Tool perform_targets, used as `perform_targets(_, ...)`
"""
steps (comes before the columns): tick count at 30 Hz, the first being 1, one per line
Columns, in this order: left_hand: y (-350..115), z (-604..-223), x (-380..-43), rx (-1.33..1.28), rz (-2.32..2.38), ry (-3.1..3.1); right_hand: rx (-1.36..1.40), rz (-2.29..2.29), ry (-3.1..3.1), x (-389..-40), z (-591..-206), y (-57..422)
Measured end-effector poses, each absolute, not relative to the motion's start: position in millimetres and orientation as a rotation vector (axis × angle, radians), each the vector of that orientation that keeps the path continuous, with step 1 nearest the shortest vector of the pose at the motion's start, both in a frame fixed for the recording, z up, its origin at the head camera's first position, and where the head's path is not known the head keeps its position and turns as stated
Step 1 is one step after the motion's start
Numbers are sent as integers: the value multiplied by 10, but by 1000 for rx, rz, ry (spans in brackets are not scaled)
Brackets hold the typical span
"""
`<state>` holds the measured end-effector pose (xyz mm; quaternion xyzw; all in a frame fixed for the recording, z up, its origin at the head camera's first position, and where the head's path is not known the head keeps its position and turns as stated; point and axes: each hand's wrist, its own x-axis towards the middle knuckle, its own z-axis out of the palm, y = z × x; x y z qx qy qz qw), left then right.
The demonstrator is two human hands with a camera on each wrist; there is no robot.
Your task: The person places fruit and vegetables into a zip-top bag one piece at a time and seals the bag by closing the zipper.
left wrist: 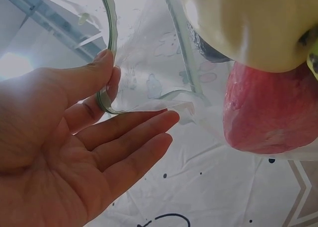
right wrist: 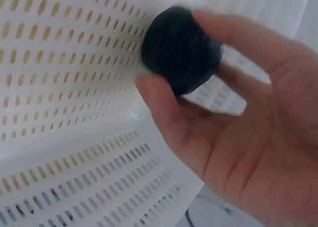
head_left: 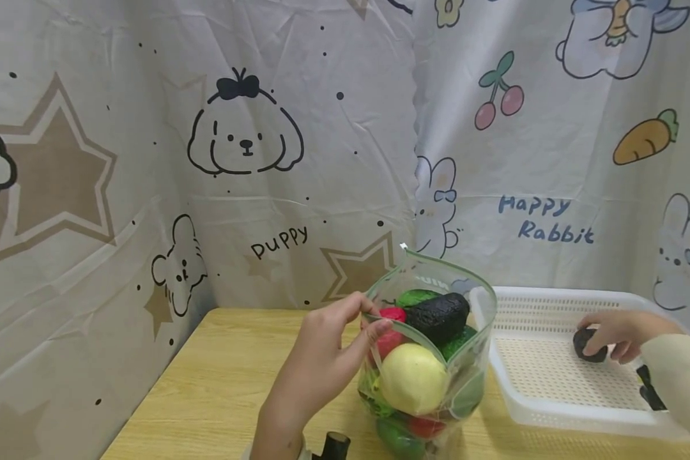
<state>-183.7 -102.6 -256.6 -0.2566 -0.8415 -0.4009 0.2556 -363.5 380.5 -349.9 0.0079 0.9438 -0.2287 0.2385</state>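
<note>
A clear zip bag with a green-edged mouth stands full on the table. Inside it show a pale yellow round fruit, a black bumpy avocado, red pieces and green ones. My left hand pinches the bag's rim between thumb and index finger, the other fingers extended, as the left wrist view shows. Over at the right, my right hand grips a dark, rounded avocado inside a white perforated basket, with thumb and fingers around its sides.
The light wooden table carries the bag and, to its right, the basket. A printed cloth hangs behind and along the left side. The basket's wall stands close beside the bag.
</note>
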Motion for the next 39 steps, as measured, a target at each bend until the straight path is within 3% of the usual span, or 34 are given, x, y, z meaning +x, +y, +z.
perform_targets(25,-1053,-2514,-1768,-721,-1060,-2259,-209,-380,2598,-3563,-3538,3240)
perform_targets(39,-1060,-2515,-1754,-748,-1063,-2265,-444,-318,2672,-3428,-3037,3051)
